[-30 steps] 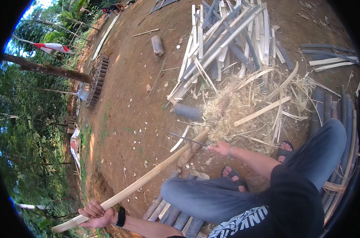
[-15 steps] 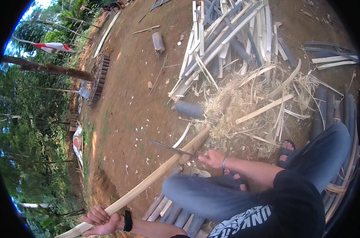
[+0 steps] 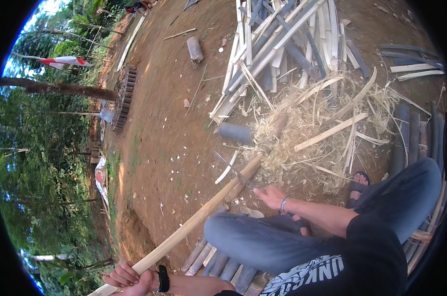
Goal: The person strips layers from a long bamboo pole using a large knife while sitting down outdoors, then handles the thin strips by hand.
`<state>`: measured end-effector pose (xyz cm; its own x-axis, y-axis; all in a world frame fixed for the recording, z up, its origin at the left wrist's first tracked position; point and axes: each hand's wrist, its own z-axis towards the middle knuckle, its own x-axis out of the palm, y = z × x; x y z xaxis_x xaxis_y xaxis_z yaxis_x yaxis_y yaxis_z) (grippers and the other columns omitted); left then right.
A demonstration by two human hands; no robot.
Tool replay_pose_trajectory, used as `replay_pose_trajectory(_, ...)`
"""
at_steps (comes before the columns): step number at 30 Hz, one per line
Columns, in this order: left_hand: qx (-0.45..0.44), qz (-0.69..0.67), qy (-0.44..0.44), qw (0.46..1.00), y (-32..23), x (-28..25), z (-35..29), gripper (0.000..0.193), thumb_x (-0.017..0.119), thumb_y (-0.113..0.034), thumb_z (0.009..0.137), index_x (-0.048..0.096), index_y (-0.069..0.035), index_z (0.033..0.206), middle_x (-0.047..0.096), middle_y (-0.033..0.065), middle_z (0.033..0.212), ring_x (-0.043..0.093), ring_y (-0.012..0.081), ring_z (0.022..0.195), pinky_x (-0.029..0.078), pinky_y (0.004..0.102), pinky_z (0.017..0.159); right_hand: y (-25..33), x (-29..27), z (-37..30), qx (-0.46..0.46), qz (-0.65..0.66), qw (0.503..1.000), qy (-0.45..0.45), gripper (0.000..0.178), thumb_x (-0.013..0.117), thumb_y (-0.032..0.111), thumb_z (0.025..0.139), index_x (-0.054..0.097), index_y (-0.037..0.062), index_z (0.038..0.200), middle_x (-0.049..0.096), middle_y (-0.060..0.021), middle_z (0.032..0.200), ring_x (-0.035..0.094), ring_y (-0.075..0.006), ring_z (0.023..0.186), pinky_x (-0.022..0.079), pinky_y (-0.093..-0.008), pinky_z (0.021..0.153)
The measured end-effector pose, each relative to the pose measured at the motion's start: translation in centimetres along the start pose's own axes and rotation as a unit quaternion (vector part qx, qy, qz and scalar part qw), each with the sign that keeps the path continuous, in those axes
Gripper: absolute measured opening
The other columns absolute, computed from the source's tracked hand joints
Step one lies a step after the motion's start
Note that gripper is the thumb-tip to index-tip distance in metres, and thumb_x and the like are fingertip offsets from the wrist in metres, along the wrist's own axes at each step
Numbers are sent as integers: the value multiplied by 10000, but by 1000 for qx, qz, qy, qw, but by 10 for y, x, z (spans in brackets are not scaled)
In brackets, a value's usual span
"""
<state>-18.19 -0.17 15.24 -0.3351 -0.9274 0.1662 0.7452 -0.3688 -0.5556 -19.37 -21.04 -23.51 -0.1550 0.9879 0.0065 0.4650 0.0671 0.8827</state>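
Observation:
A long pale bamboo strip (image 3: 184,229) slants from the lower left up to the middle of the view. My left hand (image 3: 127,278) is closed around its lower part, a black band on that wrist. Near the strip's far end, my right hand (image 3: 269,196) grips a knife by its handle, which the fingers mostly hide. The thin dark knife blade (image 3: 237,173) crosses over the strip close to that end. Under the far end a short wooden piece (image 3: 244,182) shows beside the strip.
Curly bamboo shavings (image 3: 302,128) lie ahead, with a heap of split bamboo strips (image 3: 287,44) beyond. A cut bamboo section (image 3: 236,133) lies left of the shavings. Bamboo poles (image 3: 223,269) lie beneath my bent leg (image 3: 263,241); more poles (image 3: 413,133) are at right.
My right hand has moved slightly right with the knife, whose blade now lies nearer the strip's far end and points more steeply away. My left hand still grips the strip.

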Motion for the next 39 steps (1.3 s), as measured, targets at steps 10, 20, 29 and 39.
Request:
replay_pose_trajectory(10, 3, -9, -23, 1000, -3, 0, -5, 576, 370, -644, 908, 314, -143, 628, 252, -36, 461, 211, 72, 361, 190, 206, 366, -42, -10, 19, 29, -36, 999, 16, 771, 398, 730, 850, 438, 51, 486, 429, -38, 472, 452, -174, 438, 390, -400, 429)
replay_pose_trajectory(20, -6, -101, -16, 995, 11, 30, -3, 585, 450, -650, 883, 307, -155, 608, 240, -61, 458, 196, 52, 355, 178, 207, 367, 6, -21, 10, -15, -14, 997, 71, 747, 397, 680, 882, 464, 20, 541, 468, -64, 512, 463, -207, 465, 413, -438, 470)
replay_pose_trajectory(29, -1, -82, -28, 996, 2, 21, -10, 592, 400, -665, 894, 299, -157, 607, 227, -55, 459, 189, 61, 351, 175, 216, 365, -122, -55, 67, 133, -11, 990, -51, 766, 399, 716, 855, 488, 38, 510, 491, -91, 511, 519, -225, 476, 445, -432, 510)
replay_pose_trajectory(39, 25, -55, -63, 996, -11, 7, -20, 590, 372, -667, 902, 287, -158, 616, 196, -48, 463, 159, 71, 354, 153, 226, 355, -130, -56, 63, 129, -20, 990, -61, 806, 392, 737, 837, 543, 8, 529, 523, -114, 535, 537, -238, 520, 430, -440, 520)
